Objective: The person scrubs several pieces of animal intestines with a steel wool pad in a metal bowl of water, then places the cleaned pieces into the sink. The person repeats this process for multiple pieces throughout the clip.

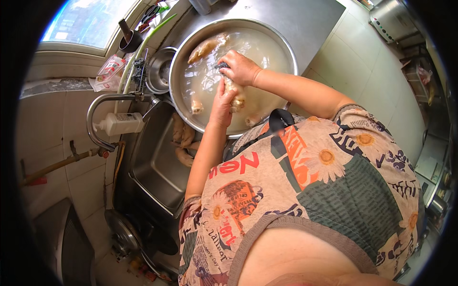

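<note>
A pig's trotter (236, 101) is held above cloudy water in a large round metal basin (294, 60). My left hand (224, 101) grips it from the near left side. In my right hand (240, 68) is a dark steel-wool scrubber (222, 65), pressed against the trotter's far end. Another trotter (207, 48) lies partly above the water at the far left of the basin. The end of one more trotter (196, 106) pokes up at the near left, and a pale piece (252, 121) sits by the near rim.
Several trotters (183, 134) lie in the steel sink (161, 168) left of the basin. A curved faucet (91, 118), a white pump bottle (123, 123) and a smaller metal bowl (157, 71) stand beside it. A mortar with pestle (130, 40) rests by the window.
</note>
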Tool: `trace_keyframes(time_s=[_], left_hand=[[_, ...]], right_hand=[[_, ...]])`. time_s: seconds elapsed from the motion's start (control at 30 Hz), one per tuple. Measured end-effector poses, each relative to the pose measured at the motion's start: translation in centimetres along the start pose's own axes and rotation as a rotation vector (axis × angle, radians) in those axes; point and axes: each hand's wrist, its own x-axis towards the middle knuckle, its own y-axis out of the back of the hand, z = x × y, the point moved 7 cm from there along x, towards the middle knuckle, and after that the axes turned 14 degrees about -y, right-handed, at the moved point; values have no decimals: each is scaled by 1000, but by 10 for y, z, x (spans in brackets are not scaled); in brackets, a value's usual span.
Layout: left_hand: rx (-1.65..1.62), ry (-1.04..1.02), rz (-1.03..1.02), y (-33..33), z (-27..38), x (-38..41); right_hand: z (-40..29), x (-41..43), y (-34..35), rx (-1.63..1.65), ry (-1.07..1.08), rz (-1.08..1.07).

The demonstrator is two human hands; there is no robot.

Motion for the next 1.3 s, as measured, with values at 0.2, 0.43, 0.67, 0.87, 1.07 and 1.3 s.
trace_keyframes(time_s=[0.2, 0.43, 0.67, 0.87, 1.07, 1.3], left_hand=[[52, -9, 68, 17, -3, -2], [86, -1, 31, 13, 0, -1], [102, -24, 86, 21, -3, -3], [116, 54, -72, 2, 1, -9], [77, -38, -23, 3, 13, -14], [168, -23, -63, 3, 8, -15]], right_hand=[[-22, -59, 5, 24, 161, -54], [-7, -21, -2, 73, 65, 8], [-25, -60, 4, 127, 217, -65], [24, -1, 6, 23, -17, 70], [80, 6, 31, 646, -460, -14], [-2, -44, 30, 242, 167, 8]])
